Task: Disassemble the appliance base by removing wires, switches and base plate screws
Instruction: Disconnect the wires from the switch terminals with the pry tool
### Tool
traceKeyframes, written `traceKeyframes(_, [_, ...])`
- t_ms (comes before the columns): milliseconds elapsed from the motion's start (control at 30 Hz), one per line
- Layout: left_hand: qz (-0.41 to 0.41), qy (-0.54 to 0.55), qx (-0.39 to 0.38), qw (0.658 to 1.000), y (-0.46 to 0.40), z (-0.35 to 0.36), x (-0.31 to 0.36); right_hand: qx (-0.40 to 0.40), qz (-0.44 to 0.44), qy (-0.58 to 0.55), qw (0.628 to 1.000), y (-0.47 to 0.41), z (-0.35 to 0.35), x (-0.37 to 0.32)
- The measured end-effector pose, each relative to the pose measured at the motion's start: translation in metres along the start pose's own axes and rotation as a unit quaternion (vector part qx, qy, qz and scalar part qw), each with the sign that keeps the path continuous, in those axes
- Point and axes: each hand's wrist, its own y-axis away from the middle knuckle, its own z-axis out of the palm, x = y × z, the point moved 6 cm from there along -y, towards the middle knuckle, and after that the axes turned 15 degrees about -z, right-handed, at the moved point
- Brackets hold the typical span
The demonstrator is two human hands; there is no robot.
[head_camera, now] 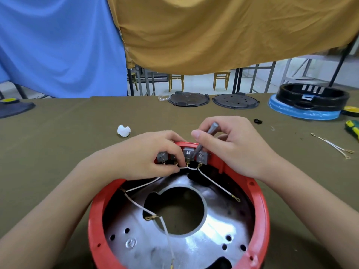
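While the red appliance base [101,220] sits upturned at six o'clock, nearest the viewer, its glossy plastic rim rings a dished, shiny metal plate [194,247] pierced by small round holes and one large central opening. Thin white wires [136,200] with brass ring and spade ends trail loosely across that plate.

At the rim's twelve o'clock edge stands a row of small grey block switches [188,153]. The left hand [143,158] pinches the white lead just below one switch, fingers curled round it. The right hand [233,150] grips a slim grey metal tool [204,140], seemingly a screwdriver shaft, its tip set against a switch.

To free this terminal well, I judge the tool should lever at the brass connector, not the thin insulation, while the left hand pulls straight along the spade and steadies the light base.

Farther off on the olive cloth-covered table [58,133]: crumpled white scrap [123,130] at eleven o'clock, removed wires [333,145] at two, two dark round discs [188,98] at twelve.
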Motion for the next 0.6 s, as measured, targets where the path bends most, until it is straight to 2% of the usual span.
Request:
traceKeyframes(300, [-0.015,-0.017,-0.01,1.0,-0.0011,0.0022,-0.0005,-0.035,-0.031,0.033,0.998,-0.0009,-0.0009,-0.004])
traceKeyframes(467, [-0.018,-0.022,-0.014,0.999,-0.0013,0.0025,-0.0008,-0.085,-0.065,0.044,0.993,-0.0015,-0.0039,-0.0079])
traceKeyframes(600, [-0.018,-0.019,-0.016,1.0,-0.0014,0.0026,-0.0006,-0.111,-0.055,0.043,0.991,-0.0024,-0.0046,-0.0055])
